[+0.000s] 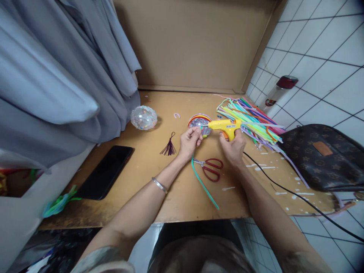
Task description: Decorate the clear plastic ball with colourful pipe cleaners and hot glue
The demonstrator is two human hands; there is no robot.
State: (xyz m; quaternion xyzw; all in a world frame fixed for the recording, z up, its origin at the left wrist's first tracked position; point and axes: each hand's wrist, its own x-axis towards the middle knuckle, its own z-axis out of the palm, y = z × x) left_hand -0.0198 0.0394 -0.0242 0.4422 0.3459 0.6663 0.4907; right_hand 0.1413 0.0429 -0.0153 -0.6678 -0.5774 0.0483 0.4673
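Note:
My right hand (233, 146) is wrapped round the handle of a yellow hot glue gun (223, 125), whose nozzle points left. Pinched in the fingers of my left hand (190, 142) is a teal pipe cleaner (202, 185); its tail hangs toward the table's front edge. The nozzle meets the strip's upper end at my left fingertips. Just behind them sits a round, clear ball with red and yellow bands (196, 119), partly hidden by the gun and hand. Scissors with red handles (212, 169) lie below my left hand. A dark purple tassel (168, 146) rests to its left.
A clear ball (144, 117) and a black phone (105, 172) lie on the left. Colourful pipe cleaners (250, 119) are heaped at back right, beside a brown patterned bag (324, 157). A black cord (284, 183) crosses the right side. Grey curtain (68, 76) hangs left.

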